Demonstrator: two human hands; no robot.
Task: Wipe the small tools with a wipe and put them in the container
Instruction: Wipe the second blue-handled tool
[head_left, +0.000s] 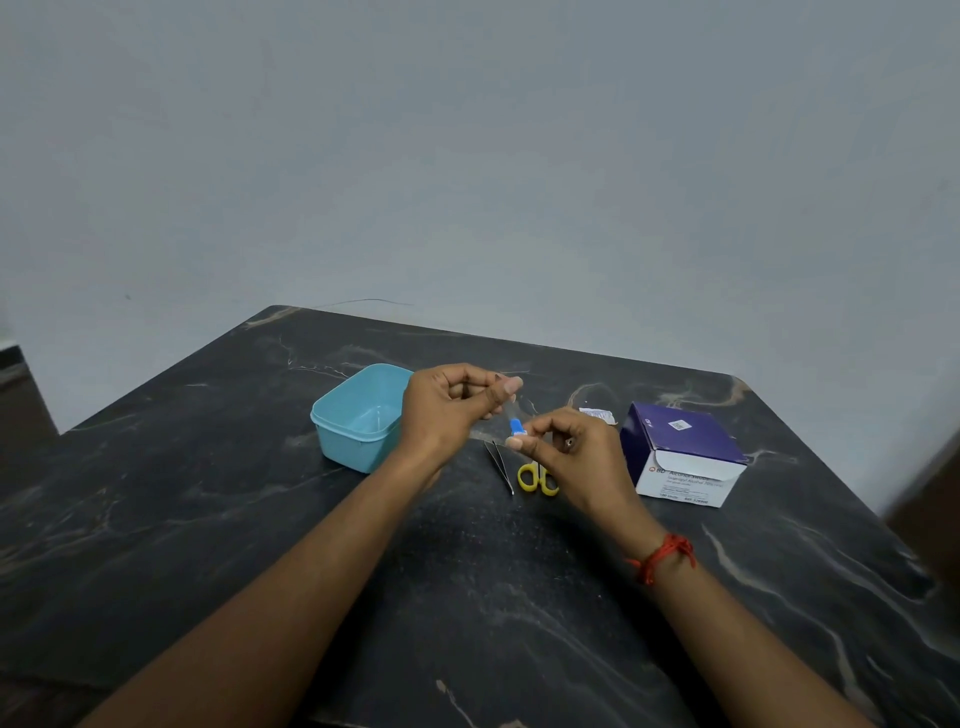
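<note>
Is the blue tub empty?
Looks empty: the light blue container shows only bare floor, though the left hand hides one corner.

Both forearms were bare. A red thread band (666, 557), wound in several strands with a knot, sat on the right wrist directly behind the right hand (576, 460). Just beyond the band a small dark ring-like item (570, 442) showed on one finger, detail unclear; left of the band, the left hand (447, 413) was bare.

table (218, 519): dark veined stone, smooth | container (358, 415): matt plastic | tweezers (500, 462): metal — shiny (thin) | box (685, 457): cardboard
</note>
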